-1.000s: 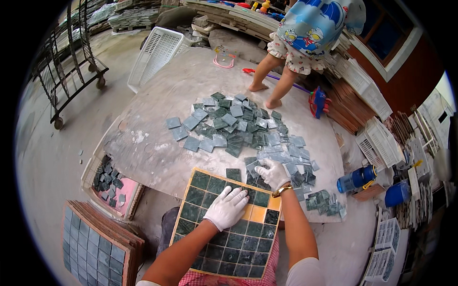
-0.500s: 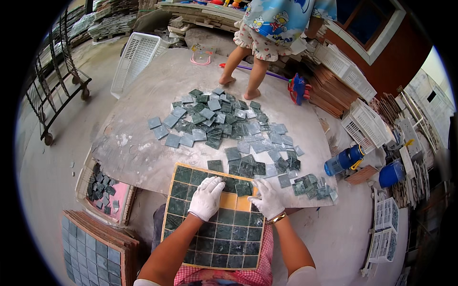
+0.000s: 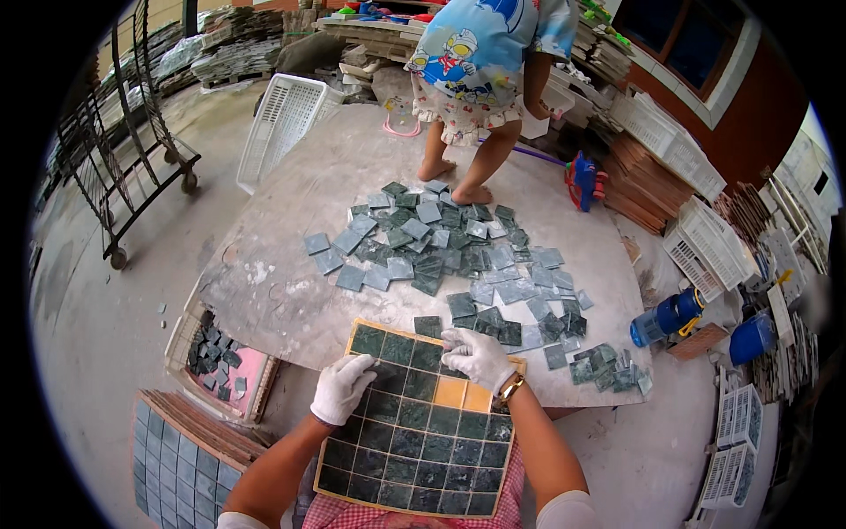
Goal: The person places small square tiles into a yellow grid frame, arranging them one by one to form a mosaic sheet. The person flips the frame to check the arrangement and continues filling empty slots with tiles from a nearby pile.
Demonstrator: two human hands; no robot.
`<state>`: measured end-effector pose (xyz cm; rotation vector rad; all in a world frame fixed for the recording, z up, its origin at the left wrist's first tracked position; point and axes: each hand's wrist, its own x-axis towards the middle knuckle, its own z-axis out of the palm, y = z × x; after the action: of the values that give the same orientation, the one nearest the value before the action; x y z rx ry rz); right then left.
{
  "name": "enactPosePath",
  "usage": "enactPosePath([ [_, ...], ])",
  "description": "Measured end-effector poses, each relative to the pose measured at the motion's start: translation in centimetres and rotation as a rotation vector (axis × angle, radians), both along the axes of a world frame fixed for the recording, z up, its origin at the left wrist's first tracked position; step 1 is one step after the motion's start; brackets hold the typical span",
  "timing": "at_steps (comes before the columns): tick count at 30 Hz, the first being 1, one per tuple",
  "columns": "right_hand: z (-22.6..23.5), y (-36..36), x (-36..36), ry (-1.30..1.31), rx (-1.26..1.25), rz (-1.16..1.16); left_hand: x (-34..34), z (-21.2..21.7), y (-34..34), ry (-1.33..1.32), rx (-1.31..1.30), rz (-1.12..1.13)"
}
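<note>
Dusty round table (image 3: 291, 220) ahead: your left hand (image 3: 342, 388) steadies the tile tray (image 3: 414, 432), fingers flat; right hand (image 3: 476, 357), loosely curled, should seat each green tile (image 3: 427, 357) squarely.

This is a small tile workshop, partly open to a yard. A dusty round stone surface (image 3: 291, 220) carries a heap of loose green-grey tile squares (image 3: 441, 247), and a wooden grid tray (image 3: 414, 432) is nearly filled with them. Finished tile sheets (image 3: 172, 450) are stacked at the lower left beside a box of offcuts (image 3: 216, 361). White plastic crates (image 3: 282, 123), stacked boards (image 3: 648, 176) and a wheeled metal rack (image 3: 123, 150) stand around on the concrete floor
</note>
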<state>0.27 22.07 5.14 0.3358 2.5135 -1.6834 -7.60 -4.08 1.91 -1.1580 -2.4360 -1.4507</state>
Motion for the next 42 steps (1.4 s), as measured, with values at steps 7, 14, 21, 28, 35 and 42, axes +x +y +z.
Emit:
enactPosePath([
  [7, -1.0, -1.7, -5.9, 0.012, 0.932, 0.086, -15.4, -1.6, -21.2, 0.169, 0.010, 0.804],
  [14, -0.3, 0.3, -6.9, -0.028, 0.805, 0.155, -11.1, 1.1, -14.5, 0.290, -0.194, 0.615],
  [21, -0.1, -1.1, -4.1, -0.134, 0.972, 0.044, -3.6, 1.0, 1.7, 0.286, -0.298, -0.015],
  [28, -2.3, -4.1, -0.3, 0.184, 0.957, -0.160, -1.9, -0.3, 4.3, 0.314, -0.321, -0.014],
  [35, -1.5, -3.0, 2.6, 0.186, 0.629, -0.165, 0.6, -0.1, 3.0, 0.355, -0.338, 0.024],
  [42, -0.7, -4.5, -3.9, -0.093, 1.000, -0.136, 0.6, -0.6, 3.0, 0.371, -0.295, 0.021],
])
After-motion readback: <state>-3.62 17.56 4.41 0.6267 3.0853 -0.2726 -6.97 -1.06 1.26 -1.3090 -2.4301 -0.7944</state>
